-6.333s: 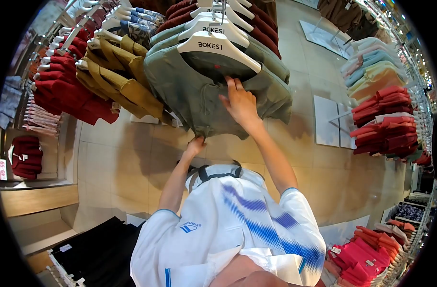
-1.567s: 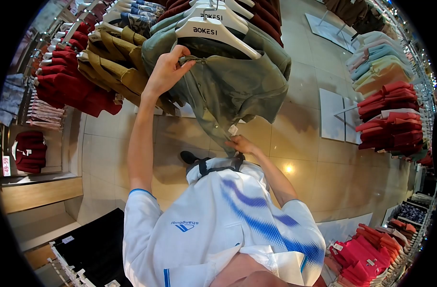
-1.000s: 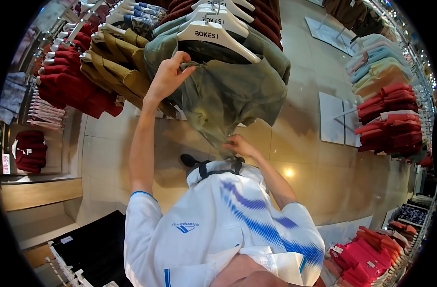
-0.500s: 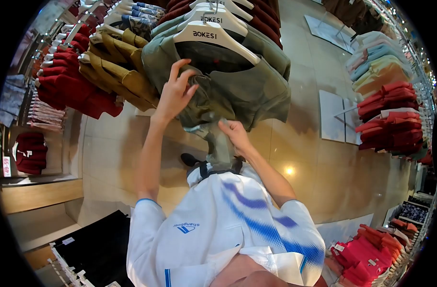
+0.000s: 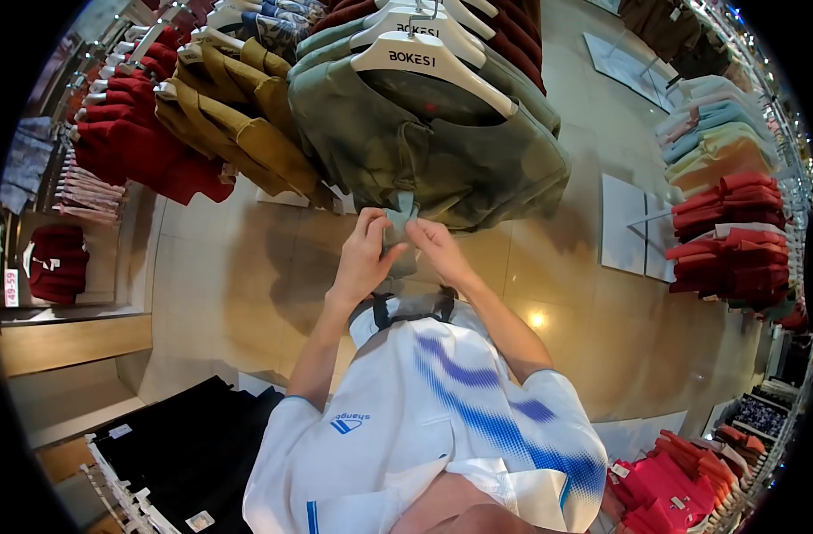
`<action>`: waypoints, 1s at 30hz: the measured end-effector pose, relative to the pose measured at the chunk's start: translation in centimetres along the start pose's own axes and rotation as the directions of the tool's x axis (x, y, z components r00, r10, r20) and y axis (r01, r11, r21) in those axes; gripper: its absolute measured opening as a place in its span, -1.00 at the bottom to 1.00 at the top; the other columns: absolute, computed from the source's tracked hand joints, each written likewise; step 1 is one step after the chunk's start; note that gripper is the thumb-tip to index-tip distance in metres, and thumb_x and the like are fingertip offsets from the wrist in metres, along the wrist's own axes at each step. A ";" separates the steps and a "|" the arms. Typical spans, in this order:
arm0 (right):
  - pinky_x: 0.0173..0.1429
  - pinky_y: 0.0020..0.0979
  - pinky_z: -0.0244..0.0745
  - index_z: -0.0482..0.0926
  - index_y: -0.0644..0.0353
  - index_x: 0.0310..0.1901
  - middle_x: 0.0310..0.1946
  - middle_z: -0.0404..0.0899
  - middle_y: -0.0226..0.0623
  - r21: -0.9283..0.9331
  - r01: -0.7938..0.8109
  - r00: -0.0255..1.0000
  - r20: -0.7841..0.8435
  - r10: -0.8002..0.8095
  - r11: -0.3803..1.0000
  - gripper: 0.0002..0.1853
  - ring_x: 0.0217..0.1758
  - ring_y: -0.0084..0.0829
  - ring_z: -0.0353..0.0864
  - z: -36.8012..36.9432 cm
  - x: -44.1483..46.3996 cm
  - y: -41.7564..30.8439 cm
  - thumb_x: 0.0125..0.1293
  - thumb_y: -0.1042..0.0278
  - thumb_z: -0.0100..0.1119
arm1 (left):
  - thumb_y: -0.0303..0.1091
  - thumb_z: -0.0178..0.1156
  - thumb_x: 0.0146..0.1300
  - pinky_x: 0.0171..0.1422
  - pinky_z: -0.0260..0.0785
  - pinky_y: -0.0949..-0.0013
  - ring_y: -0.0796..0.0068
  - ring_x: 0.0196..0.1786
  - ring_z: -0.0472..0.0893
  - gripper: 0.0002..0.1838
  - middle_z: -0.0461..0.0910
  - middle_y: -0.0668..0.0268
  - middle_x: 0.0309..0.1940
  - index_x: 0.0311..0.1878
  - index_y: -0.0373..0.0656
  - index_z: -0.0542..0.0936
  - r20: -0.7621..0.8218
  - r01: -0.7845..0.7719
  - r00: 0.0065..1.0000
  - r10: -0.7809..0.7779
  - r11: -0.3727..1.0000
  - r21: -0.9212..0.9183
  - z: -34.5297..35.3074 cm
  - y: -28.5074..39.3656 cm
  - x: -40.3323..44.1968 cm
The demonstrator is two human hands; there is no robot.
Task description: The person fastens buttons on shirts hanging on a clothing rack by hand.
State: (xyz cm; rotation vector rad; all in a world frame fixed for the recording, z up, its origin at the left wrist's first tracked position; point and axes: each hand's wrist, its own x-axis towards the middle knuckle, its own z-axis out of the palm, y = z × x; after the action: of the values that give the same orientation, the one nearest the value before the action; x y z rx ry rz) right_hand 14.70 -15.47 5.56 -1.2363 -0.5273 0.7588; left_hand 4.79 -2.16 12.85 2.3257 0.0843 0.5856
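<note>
Green shirt [image 5: 482,169]: hung foremost on white hanger [image 5: 415,58]; pale lower edge [image 5: 406,204] pinched by right grip [image 5: 442,252]. Left grip [image 5: 362,259]: half-curled alongside, hold untellable. Step, as judged: edge being worked; fingertip control called for next.

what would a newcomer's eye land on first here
Likely the green shirt at top centre, on a white hanger lettered BOKESI, with the left hand and right hand close together at its lower front. Next, the person's white top with its blue pattern fills the bottom centre. At the edges, red clothes hang on the left and a bright pink garment stands out at lower right.
</note>
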 end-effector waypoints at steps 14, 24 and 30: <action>-0.28 -0.42 0.37 0.52 0.28 -0.11 -0.46 0.54 -0.28 -0.342 0.073 0.958 -0.235 -0.161 0.937 -0.80 -0.43 -0.51 0.45 -2.2 -0.8 0.0 0.36 0.34 0.19 | -0.61 0.12 0.20 -0.12 0.29 0.53 0.61 -0.22 0.46 -0.92 0.53 0.39 -0.15 -0.24 -0.29 0.52 0.221 0.487 0.873 -0.435 0.749 -0.450 0.5 -6.2 0.3; -0.25 -0.32 0.50 0.56 0.13 0.03 -0.26 0.68 -0.19 -0.645 0.149 0.943 -0.136 -0.304 0.750 -0.66 -0.39 -0.24 0.62 -2.2 -1.3 -1.9 0.21 0.39 0.34 | -0.52 0.29 0.24 0.03 0.34 0.54 0.58 -0.07 0.49 -0.76 0.51 0.38 -0.15 -0.04 -0.19 0.52 0.285 0.418 0.906 -0.314 0.772 -0.478 1.8 -5.3 0.0; -0.29 -0.32 0.51 0.63 0.05 0.00 -0.27 0.66 -0.28 -0.731 0.289 0.896 -0.021 -0.444 0.618 -0.66 -0.37 -0.25 0.65 -1.0 -1.1 -2.9 0.17 0.35 0.39 | -0.55 0.31 0.22 -0.17 0.35 0.43 0.48 -0.24 0.48 -0.78 0.49 0.28 -0.28 -0.12 -0.24 0.49 0.239 0.208 0.959 -0.149 0.948 -0.241 1.7 -5.5 0.0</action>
State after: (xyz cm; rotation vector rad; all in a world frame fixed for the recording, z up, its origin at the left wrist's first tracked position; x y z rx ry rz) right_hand 15.33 -17.36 8.11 -1.8255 -0.9299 0.0275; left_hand 6.12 0.83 8.14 2.0790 0.1073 0.2311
